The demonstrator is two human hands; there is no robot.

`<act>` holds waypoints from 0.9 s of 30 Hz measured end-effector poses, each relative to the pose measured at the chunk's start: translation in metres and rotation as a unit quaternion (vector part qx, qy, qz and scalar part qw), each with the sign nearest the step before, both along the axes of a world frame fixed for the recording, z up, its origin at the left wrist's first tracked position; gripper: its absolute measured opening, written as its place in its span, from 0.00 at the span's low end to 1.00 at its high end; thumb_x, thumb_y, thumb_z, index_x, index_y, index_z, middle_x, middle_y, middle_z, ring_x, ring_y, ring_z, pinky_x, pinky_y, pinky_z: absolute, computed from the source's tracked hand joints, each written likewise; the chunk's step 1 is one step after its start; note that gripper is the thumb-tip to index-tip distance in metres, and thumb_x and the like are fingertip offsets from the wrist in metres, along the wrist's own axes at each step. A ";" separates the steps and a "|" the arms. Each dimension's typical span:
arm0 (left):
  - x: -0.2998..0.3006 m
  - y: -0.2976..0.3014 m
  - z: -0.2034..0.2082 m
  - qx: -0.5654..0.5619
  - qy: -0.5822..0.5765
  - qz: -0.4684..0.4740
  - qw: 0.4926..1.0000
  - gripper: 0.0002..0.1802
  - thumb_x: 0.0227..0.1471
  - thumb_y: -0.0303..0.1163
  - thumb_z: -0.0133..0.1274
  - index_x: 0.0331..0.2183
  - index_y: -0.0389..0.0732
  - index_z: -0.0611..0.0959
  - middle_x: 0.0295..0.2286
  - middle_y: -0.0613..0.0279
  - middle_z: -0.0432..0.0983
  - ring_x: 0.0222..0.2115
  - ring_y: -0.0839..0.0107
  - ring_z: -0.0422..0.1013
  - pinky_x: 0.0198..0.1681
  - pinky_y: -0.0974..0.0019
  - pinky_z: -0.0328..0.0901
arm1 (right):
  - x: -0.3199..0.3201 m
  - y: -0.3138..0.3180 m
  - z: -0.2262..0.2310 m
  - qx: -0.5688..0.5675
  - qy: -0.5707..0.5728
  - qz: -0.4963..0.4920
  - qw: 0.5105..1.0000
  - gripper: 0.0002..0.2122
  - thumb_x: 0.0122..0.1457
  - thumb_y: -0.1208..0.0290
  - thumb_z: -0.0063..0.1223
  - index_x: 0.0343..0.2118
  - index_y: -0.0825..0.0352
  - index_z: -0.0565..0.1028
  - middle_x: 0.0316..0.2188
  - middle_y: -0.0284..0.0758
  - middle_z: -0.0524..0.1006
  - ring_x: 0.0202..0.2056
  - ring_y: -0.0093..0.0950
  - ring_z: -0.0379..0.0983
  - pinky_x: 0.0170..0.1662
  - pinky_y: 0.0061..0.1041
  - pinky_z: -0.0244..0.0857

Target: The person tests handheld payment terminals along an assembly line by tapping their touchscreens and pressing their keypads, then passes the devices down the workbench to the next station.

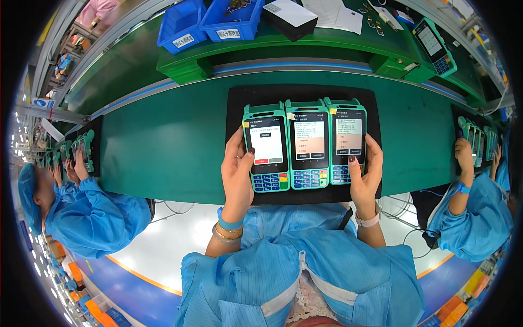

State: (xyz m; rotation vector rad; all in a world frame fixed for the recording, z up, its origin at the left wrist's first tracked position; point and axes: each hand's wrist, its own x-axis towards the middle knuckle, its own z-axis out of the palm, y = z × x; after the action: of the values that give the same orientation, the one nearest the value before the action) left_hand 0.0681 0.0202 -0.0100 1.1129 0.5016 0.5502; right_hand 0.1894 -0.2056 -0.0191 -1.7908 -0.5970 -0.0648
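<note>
Three green-cased payment terminals stand side by side on a black mat (376,117), screens lit and keypads toward me. My left hand (238,169) grips the left edge of the left terminal (267,141), thumb along its front and fingers round the side. The middle terminal (309,141) sits between the other two, touched by neither hand. Around the right edge of the right terminal (348,131) closes my right hand (368,177), its thumb at the bottom of the screen. The left screen is mostly white with a red button; the other two show lines of text.
Beyond the green work surface (163,141), a raised shelf holds blue bins (231,22), a black-and-white box (290,19), papers (332,15) and another terminal (434,46). Co-workers in blue sit at left (95,218) and right (468,218), handling similar terminals.
</note>
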 end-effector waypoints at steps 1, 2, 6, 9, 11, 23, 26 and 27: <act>0.001 0.002 0.002 0.001 0.000 0.001 1.000 0.31 0.53 0.17 0.43 0.60 0.30 0.62 0.59 0.52 0.57 0.60 0.63 0.57 0.62 0.62 0.53 | 0.000 0.000 0.000 0.001 0.004 -0.002 1.000 0.24 0.59 0.76 0.52 0.57 0.73 0.60 0.55 0.45 0.65 0.55 0.34 0.65 0.58 0.32 0.58; 0.003 0.004 0.003 -0.008 0.013 0.000 1.000 0.30 0.54 0.17 0.42 0.59 0.29 0.62 0.59 0.52 0.58 0.59 0.63 0.58 0.62 0.63 0.54 | 0.000 0.000 -0.001 0.001 0.003 -0.001 1.000 0.24 0.59 0.76 0.52 0.57 0.73 0.60 0.55 0.45 0.65 0.55 0.34 0.65 0.58 0.32 0.58; 0.003 0.004 -0.001 0.013 0.011 0.002 1.000 0.28 0.54 0.18 0.43 0.57 0.27 0.64 0.56 0.52 0.60 0.57 0.64 0.61 0.60 0.65 0.56 | 0.000 -0.001 -0.001 0.006 0.009 -0.002 1.000 0.24 0.59 0.75 0.51 0.57 0.74 0.60 0.55 0.46 0.65 0.55 0.35 0.65 0.58 0.32 0.58; 0.003 0.002 -0.003 0.063 0.027 0.011 0.998 0.28 0.54 0.17 0.44 0.58 0.27 0.64 0.56 0.52 0.61 0.57 0.65 0.61 0.60 0.65 0.57 | 0.001 -0.001 -0.002 0.005 0.009 -0.001 1.000 0.24 0.59 0.75 0.51 0.57 0.74 0.60 0.55 0.46 0.65 0.55 0.35 0.65 0.58 0.32 0.58; 0.004 0.001 -0.002 0.072 0.035 0.012 0.997 0.28 0.53 0.16 0.45 0.57 0.27 0.64 0.56 0.53 0.60 0.56 0.65 0.61 0.60 0.65 0.57 | 0.001 -0.001 -0.002 0.003 0.008 -0.002 1.000 0.24 0.59 0.75 0.51 0.57 0.74 0.60 0.55 0.46 0.65 0.55 0.35 0.65 0.58 0.32 0.58; 0.018 0.009 0.009 0.069 0.058 0.013 0.996 0.27 0.55 0.19 0.48 0.56 0.29 0.66 0.48 0.56 0.66 0.50 0.69 0.66 0.55 0.67 0.61 | 0.000 0.000 -0.001 0.014 0.018 0.007 1.000 0.24 0.60 0.74 0.51 0.58 0.74 0.59 0.55 0.47 0.64 0.54 0.34 0.65 0.57 0.32 0.59; 0.020 0.008 0.010 0.051 0.055 0.015 0.997 0.27 0.55 0.19 0.48 0.56 0.30 0.66 0.48 0.57 0.65 0.48 0.69 0.67 0.55 0.67 0.61 | 0.001 -0.001 -0.002 0.011 0.015 0.004 1.000 0.24 0.60 0.74 0.51 0.58 0.74 0.59 0.55 0.47 0.65 0.54 0.34 0.65 0.57 0.31 0.59; 0.019 0.008 0.010 0.051 0.053 0.016 0.997 0.27 0.54 0.18 0.49 0.56 0.30 0.66 0.48 0.56 0.64 0.48 0.69 0.68 0.55 0.68 0.61 | 0.001 -0.001 -0.003 0.014 0.011 0.004 1.000 0.24 0.60 0.74 0.51 0.58 0.74 0.59 0.55 0.46 0.65 0.54 0.34 0.65 0.57 0.31 0.59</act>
State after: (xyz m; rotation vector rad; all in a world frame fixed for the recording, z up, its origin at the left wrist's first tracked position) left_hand 0.0875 0.0282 -0.0001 1.2375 0.5899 0.5516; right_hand 0.1905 -0.2068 -0.0224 -1.7592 -0.5845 -0.0484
